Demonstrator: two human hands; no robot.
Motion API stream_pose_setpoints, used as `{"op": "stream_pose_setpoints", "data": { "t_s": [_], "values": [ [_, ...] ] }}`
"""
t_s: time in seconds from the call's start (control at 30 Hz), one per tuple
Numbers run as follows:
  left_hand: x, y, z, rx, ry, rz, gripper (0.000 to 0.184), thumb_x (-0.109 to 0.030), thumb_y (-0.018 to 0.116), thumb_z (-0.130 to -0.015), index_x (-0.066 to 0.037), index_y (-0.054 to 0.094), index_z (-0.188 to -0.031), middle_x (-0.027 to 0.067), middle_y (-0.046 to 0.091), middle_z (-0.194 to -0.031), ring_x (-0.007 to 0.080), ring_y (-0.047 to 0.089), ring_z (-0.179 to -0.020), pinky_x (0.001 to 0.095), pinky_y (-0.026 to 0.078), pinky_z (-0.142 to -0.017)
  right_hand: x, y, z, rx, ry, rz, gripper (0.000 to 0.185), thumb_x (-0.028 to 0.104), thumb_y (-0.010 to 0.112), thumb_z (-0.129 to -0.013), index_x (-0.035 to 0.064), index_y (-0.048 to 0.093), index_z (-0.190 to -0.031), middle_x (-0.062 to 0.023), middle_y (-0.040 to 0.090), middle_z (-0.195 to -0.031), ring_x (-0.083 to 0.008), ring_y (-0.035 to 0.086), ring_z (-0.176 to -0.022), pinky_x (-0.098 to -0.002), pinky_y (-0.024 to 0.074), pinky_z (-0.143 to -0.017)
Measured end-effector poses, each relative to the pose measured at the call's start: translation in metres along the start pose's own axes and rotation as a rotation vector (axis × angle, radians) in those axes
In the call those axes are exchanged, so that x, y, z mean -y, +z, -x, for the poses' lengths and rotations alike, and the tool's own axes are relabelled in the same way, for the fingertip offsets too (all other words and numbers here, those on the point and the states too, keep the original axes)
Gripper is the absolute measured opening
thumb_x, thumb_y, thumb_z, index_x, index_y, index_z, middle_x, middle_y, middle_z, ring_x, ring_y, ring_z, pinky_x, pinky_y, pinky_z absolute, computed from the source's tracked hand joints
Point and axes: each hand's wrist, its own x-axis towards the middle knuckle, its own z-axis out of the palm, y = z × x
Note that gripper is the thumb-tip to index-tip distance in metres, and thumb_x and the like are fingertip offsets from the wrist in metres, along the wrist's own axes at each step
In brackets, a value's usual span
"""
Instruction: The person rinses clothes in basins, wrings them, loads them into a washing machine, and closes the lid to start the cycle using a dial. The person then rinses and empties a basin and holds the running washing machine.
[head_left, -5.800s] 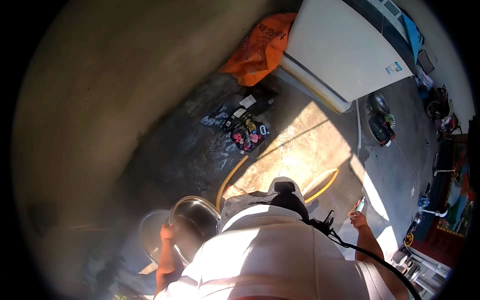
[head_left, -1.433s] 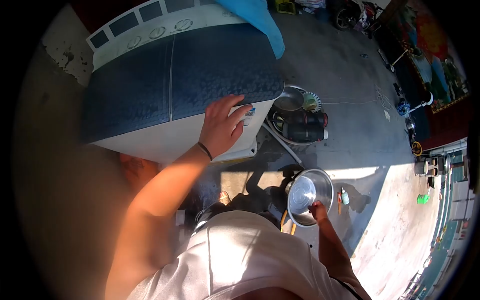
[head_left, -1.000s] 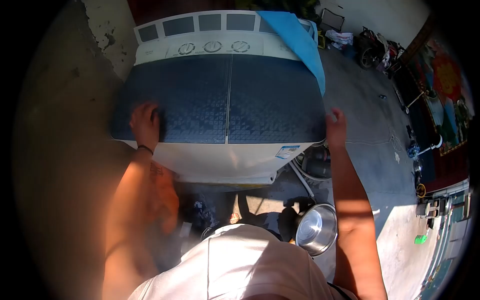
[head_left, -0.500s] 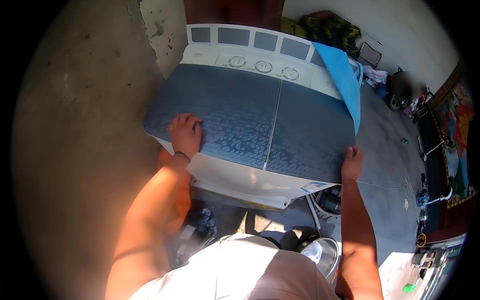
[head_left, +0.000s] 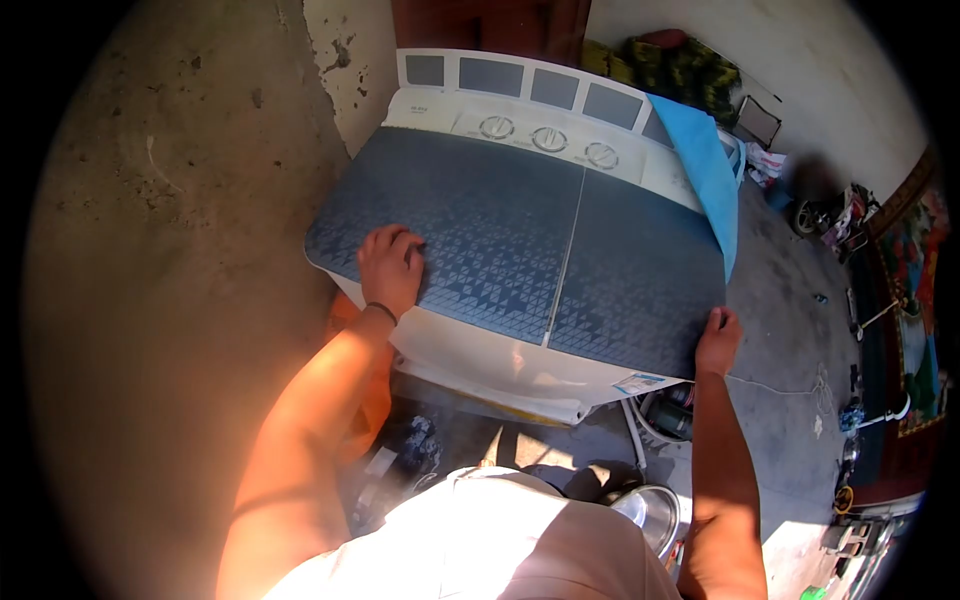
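A white twin-tub washing machine (head_left: 480, 368) with two dark blue patterned lids stands in front of me. My left hand (head_left: 392, 268), a dark band at its wrist, rests on the front part of the left lid (head_left: 460, 220), its fingers bent around a small dark spot I cannot make out. At the right front corner, my right hand (head_left: 718, 342) grips the edge of the machine beside the right lid (head_left: 640, 270). Three dials (head_left: 549, 139) sit on the back panel. A blue cloth (head_left: 700, 160) hangs over the machine's back right corner.
Below the machine are a metal basin (head_left: 660, 515), a pale hose (head_left: 634, 435) and an orange bag (head_left: 372, 400). Dark wet cloth (head_left: 418, 445) lies on the floor. A bare wall (head_left: 180, 250) rises at the left. Farther right stands a motorbike (head_left: 808, 215).
My right hand has let go of the metal basin and moved up to the machine's right edge. My left hand has settled on the left lid. The view has turned toward the machine.
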Motion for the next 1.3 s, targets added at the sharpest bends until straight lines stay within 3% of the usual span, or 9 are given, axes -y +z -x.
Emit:
{"op": "stream_pose_setpoints", "data": {
  "t_s": [1.0,1.3],
  "values": [
    [0.0,0.002,0.002,0.035,0.025,-0.021,0.024,-0.007,0.057,-0.076,-0.012,0.063,-0.099,0.0071,0.055,-0.119,0.0297,0.047,-0.114,0.0435,0.034,-0.098,0.006,-0.005,0.006,-0.076,0.018,0.014,0.029,0.033,0.051,-0.092,0.0093,0.059,-0.107,-0.016,0.058,-0.107,-0.0351,0.055,-0.101,-0.0448,0.0424,-0.086],
    [0.002,0.006,0.001,-0.025,0.117,-0.019,0.023,-0.004,0.056,-0.073,-0.008,0.063,-0.094,0.0122,0.058,-0.112,0.0331,0.05,-0.11,0.0439,0.038,-0.095,0.016,-0.014,0.008,-0.051,0.073,0.017,0.028,0.034,0.052,-0.092,0.0111,0.057,-0.107,-0.0134,0.056,-0.111,-0.0324,0.053,-0.105,-0.0436,0.0401,-0.089]
  ]
}}
